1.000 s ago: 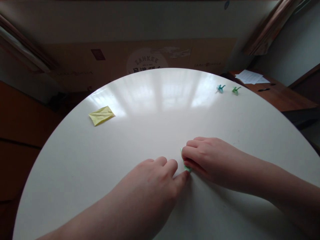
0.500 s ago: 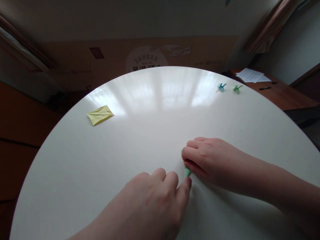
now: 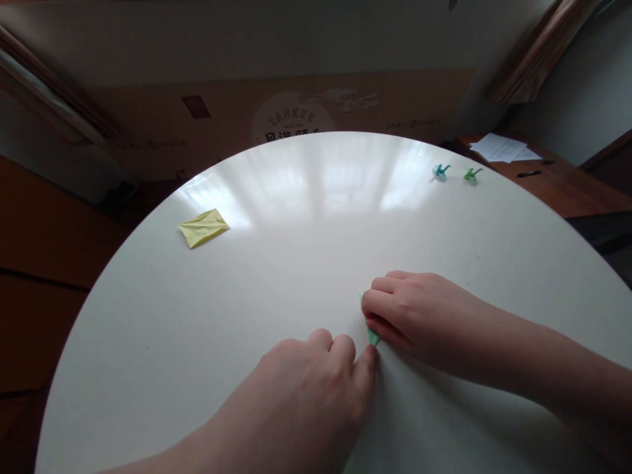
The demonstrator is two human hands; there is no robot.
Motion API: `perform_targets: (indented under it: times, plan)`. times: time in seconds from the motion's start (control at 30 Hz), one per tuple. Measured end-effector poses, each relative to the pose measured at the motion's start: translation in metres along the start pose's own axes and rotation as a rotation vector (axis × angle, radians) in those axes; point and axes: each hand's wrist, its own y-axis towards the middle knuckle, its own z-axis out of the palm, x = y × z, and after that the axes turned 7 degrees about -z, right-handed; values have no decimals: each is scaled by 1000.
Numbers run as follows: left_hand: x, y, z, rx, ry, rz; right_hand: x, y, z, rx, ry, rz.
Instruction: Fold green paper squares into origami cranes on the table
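Observation:
A small green folded paper [image 3: 371, 336] lies on the round white table [image 3: 296, 263], mostly hidden under my fingers. My right hand [image 3: 409, 316] rests on the table with fingers curled and pressed down on the paper. My left hand [image 3: 316, 382] is loosely closed, and one extended fingertip touches the paper's lower tip.
A yellow creased paper [image 3: 203, 228] lies at the table's left. Two tiny folded figures, a blue one [image 3: 440, 172] and a green one [image 3: 471, 174], stand near the far right rim. A wooden desk [image 3: 567, 191] with white sheets [image 3: 501, 148] and a pen stands beyond.
My left hand drew back a little toward me, its fingertip sliding down along the green paper's edge. My right hand stayed put.

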Motion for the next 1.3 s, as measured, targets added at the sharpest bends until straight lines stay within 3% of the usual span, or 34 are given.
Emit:
perform_targets:
  times: [0.13,0.33,0.57,0.83,1.17,1.3]
  plan:
    - [3,-3,1,36,-32,-7,-1,-1,-2,5,28,15]
    - [8,-8,4,-61,-114,19,-1,-1,-2,-10,35,36]
    - [11,-2,6,-67,-187,-5,1,-4,-1,-31,54,36]
    - [13,0,-2,-35,-189,-24,-11,-11,-13,-44,369,147]
    - [14,-1,-1,-103,-204,-9,-8,-10,-13,-16,278,125]
    - [14,0,1,-166,-159,65,-8,-12,-14,-14,279,104]
